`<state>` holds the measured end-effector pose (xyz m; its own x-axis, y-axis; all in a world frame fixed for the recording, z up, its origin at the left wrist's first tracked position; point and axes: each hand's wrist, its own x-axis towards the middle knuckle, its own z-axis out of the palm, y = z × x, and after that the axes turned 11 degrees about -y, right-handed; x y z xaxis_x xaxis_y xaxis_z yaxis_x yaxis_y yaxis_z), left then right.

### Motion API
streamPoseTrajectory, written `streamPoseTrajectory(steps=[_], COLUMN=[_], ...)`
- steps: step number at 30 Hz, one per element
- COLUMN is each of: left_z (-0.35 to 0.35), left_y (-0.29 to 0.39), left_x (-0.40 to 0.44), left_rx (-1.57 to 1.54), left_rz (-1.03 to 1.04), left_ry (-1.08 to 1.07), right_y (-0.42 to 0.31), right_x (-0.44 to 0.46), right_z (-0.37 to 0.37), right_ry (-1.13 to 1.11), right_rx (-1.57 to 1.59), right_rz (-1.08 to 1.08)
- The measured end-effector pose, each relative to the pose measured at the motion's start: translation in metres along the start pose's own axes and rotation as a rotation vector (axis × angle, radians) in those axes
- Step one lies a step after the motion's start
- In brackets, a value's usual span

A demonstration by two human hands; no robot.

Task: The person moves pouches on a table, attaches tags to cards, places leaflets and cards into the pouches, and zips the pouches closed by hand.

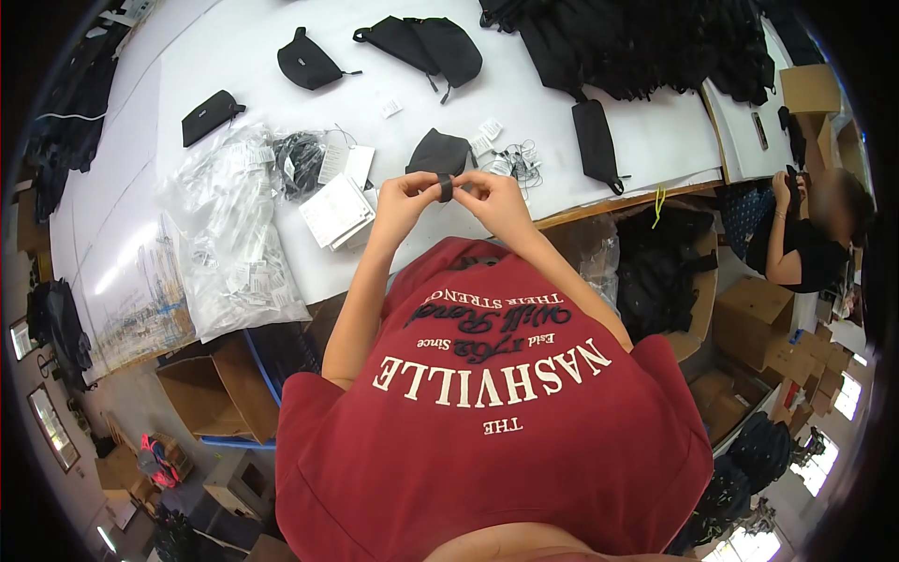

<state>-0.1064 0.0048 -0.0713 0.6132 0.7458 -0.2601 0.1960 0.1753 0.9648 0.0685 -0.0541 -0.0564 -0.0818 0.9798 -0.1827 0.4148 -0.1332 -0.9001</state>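
Note:
Both hands meet at the table's near edge. My left hand pinches one side of a short black strap, and my right hand pinches its other side. The strap belongs to or lies against a small black pouch just beyond the fingers; I cannot tell which. White tags with black cords lie right of the pouch. To the left are a stack of white cards and a bundle of black cords.
Clear plastic bags with labels cover the table's left part. Black pouches lie across the white table, with a large black heap at the back right. A co-worker is at the far right. Cardboard boxes stand below.

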Motion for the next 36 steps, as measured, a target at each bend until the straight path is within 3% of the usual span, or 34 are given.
streamPoseTrajectory(steps=[3, 4, 7, 9, 12, 16, 23, 36], left_z=[0.013, 0.017, 0.019, 0.019, 0.017, 0.027, 0.036, 0.041], left_y=[0.007, 0.015, 0.023, 0.034, 0.043, 0.054, 0.053, 0.058], left_x=[-0.014, -0.018, -0.022, -0.027, -0.033, -0.04, -0.041, -0.052], left_rx=[0.08, 0.101, -0.005, -0.188, -0.489, -0.355, -0.156, 0.0], left_rz=[0.011, -0.006, 0.24, 0.285, 0.285, 0.138, 0.146, 0.099], left_ry=[0.186, 0.261, 0.495, 0.367, 0.091, 0.065, 0.036, 0.024], right_y=[-0.008, -0.004, 0.0, -0.008, -0.021, -0.026, -0.033, -0.045], right_x=[-0.006, -0.006, -0.006, -0.012, -0.022, -0.026, -0.032, -0.042], right_z=[-0.003, -0.004, -0.011, -0.024, -0.035, -0.031, -0.026, -0.016], right_ry=[-0.054, -0.034, 0.004, -0.002, -0.051, -0.062, -0.015, 0.063], right_rx=[-0.006, 0.139, 0.536, 0.756, 0.789, 0.814, 0.799, 0.63], right_rz=[0.006, -0.005, -0.032, -0.039, -0.017, -0.047, 0.077, 0.024])
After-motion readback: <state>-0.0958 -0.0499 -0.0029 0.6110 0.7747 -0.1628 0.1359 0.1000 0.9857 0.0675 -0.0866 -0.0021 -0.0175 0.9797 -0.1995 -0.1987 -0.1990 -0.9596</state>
